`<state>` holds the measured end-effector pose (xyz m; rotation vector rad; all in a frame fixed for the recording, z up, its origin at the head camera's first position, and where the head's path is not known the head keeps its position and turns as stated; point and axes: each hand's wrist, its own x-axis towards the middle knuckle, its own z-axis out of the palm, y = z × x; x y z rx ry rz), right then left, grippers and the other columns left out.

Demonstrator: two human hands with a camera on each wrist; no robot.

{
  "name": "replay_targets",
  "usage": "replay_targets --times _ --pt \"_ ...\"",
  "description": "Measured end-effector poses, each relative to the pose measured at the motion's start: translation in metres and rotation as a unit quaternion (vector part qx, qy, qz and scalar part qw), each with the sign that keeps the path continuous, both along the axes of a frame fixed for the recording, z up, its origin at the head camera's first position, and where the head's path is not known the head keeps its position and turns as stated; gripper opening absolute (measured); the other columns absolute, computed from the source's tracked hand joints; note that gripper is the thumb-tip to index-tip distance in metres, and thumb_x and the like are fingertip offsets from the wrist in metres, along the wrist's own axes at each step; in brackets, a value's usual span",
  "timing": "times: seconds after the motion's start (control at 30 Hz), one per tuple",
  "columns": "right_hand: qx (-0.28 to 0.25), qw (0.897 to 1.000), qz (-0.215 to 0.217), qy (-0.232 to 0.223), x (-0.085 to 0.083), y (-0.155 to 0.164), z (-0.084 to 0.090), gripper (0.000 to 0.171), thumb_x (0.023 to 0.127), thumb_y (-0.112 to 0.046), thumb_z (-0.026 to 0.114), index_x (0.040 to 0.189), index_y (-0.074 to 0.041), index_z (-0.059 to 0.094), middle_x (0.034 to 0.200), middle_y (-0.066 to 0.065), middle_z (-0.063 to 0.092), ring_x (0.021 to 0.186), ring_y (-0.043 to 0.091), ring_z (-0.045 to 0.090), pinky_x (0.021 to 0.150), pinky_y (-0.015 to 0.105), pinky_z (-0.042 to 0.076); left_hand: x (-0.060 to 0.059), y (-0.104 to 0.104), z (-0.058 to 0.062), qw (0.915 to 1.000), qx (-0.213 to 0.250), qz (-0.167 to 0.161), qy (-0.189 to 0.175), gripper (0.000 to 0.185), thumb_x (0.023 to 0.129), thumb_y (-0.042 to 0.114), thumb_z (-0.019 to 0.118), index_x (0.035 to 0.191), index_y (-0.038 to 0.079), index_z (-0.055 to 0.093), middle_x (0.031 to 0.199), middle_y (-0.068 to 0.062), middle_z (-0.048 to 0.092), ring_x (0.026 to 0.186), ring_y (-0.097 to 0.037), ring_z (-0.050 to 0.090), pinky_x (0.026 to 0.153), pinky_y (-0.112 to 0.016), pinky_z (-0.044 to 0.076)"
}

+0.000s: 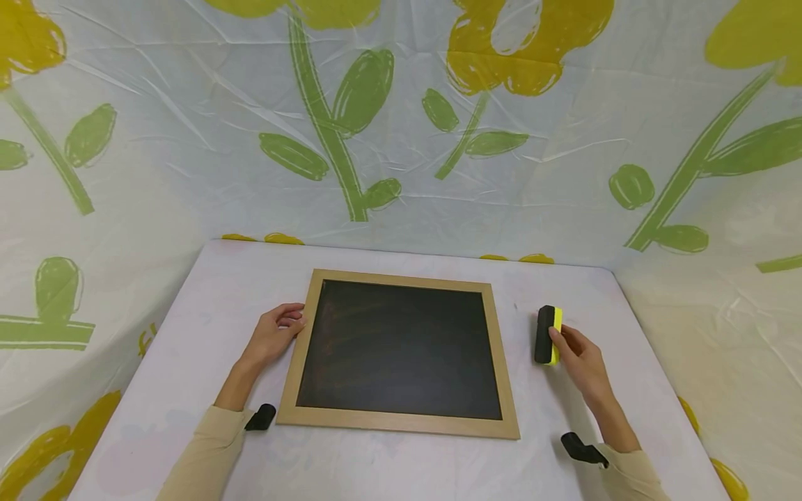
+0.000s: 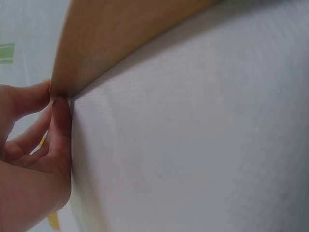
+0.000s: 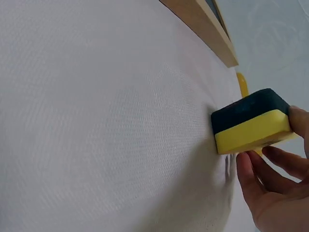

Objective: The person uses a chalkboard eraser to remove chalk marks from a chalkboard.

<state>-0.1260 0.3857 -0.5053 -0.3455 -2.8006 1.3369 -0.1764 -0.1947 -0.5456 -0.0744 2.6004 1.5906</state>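
Observation:
A chalkboard [image 1: 401,348] with a pale wooden frame lies flat in the middle of the white table [image 1: 388,463], its dark face bare. My left hand [image 1: 276,334] sits at the frame's left edge. In the left wrist view its thumb and forefinger [image 2: 60,121] pinch the wooden frame [image 2: 120,38] at that edge. To the right of the board, a yellow and black eraser [image 1: 546,334] stands on its side on the table. My right hand [image 1: 579,355] holds the eraser [image 3: 248,126], thumb on the far side and fingers [image 3: 256,169] on the near side.
A plastic sheet [image 1: 401,139] printed with green stems and yellow flowers hangs behind and at both sides of the table. Black wrist-camera mounts [image 1: 260,417] [image 1: 583,449] show by both sleeves. Bare tabletop lies in front of the board.

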Motion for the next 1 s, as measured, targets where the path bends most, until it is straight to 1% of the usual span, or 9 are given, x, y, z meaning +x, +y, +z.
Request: replay_targets --times 0.2,0.23,0.33,0.43,0.53,0.63,0.77,0.9,1.0 --pt "0.053 0.997 -0.012 0.051 -0.003 -0.001 -0.005 0.052 0.105 -0.038 0.059 0.138 0.002 0.060 0.133 0.026 0.063 0.091 -0.017 0.045 0.075 0.007 0.041 0.001 0.000 0.000 1.0000 -0.006 0.002 -0.002 0.040 0.102 0.016 0.066 0.137 -0.002 0.059 0.116 -0.019 0.066 0.102 -0.028 0.064 0.075 -0.018 0.049" --pt "0.058 0.997 -0.016 0.053 -0.003 -0.001 -0.005 0.052 0.105 -0.038 0.059 0.138 0.001 0.061 0.132 0.025 0.063 0.092 -0.015 0.047 0.075 0.006 0.041 0.001 0.000 0.000 1.0000 -0.005 0.001 -0.001 0.040 0.102 0.015 0.066 0.137 -0.002 0.059 0.116 -0.019 0.066 0.102 -0.028 0.064 0.075 -0.018 0.049" --pt "0.064 0.996 -0.028 0.051 -0.003 -0.002 -0.003 0.051 0.104 -0.038 0.061 0.137 0.001 0.061 0.131 0.024 0.064 0.100 0.001 0.056 0.076 0.005 0.039 0.001 0.000 0.001 1.0000 -0.005 0.001 0.000 0.040 0.101 0.015 0.066 0.137 -0.002 0.059 0.116 -0.019 0.066 0.102 -0.028 0.064 0.075 -0.018 0.049" --pt "0.065 0.996 -0.035 0.049 -0.003 -0.002 0.000 0.050 0.104 -0.037 0.061 0.138 0.001 0.060 0.129 0.023 0.064 0.101 0.005 0.057 0.076 0.004 0.039 0.001 0.000 0.001 1.0000 -0.006 0.002 0.001 0.040 0.101 0.015 0.066 0.137 -0.002 0.059 0.116 -0.019 0.066 0.102 -0.029 0.064 0.075 -0.018 0.049" --pt "0.059 0.996 -0.040 0.053 -0.002 0.001 0.002 0.048 0.103 -0.034 0.062 0.137 0.001 0.062 0.126 0.023 0.065 0.092 -0.011 0.049 0.075 0.005 0.041 0.001 0.001 0.001 1.0000 -0.007 0.002 0.003 0.039 0.102 0.014 0.066 0.137 -0.002 0.059 0.116 -0.019 0.066 0.102 -0.029 0.064 0.076 -0.018 0.049" --pt "0.057 0.996 -0.042 0.059 -0.001 0.006 0.003 0.045 0.103 -0.031 0.063 0.135 0.001 0.063 0.121 0.020 0.066 0.086 -0.018 0.047 0.072 0.006 0.043 0.000 0.000 0.001 1.0000 -0.006 0.000 0.003 0.039 0.102 0.013 0.065 0.137 -0.002 0.059 0.116 -0.019 0.066 0.103 -0.029 0.064 0.076 -0.018 0.049" --pt "0.057 0.996 -0.040 0.057 0.001 0.013 0.006 0.043 0.104 -0.029 0.062 0.134 0.002 0.063 0.121 0.020 0.066 0.084 -0.019 0.049 0.070 0.007 0.044 0.000 0.000 0.001 1.0000 -0.004 0.000 0.002 0.040 0.102 0.015 0.065 0.137 -0.002 0.059 0.116 -0.019 0.066 0.103 -0.029 0.064 0.076 -0.018 0.049" --pt "0.048 0.998 -0.036 0.028 0.002 0.019 0.007 0.046 0.106 -0.031 0.057 0.138 0.003 0.060 0.132 0.027 0.061 0.084 -0.017 0.049 0.070 0.008 0.045 -0.001 0.000 0.001 1.0000 -0.003 -0.001 0.002 0.040 0.102 0.015 0.066 0.137 -0.002 0.059 0.117 -0.019 0.066 0.103 -0.029 0.064 0.075 -0.018 0.049" --pt "0.037 0.999 -0.038 0.007 0.003 0.022 0.006 0.050 0.107 -0.034 0.054 0.140 0.004 0.057 0.136 0.028 0.058 0.084 -0.014 0.051 0.070 0.009 0.046 -0.001 -0.001 0.000 1.0000 -0.004 0.000 0.002 0.040 0.101 0.015 0.066 0.137 -0.002 0.059 0.117 -0.019 0.066 0.103 -0.029 0.064 0.075 -0.018 0.049"
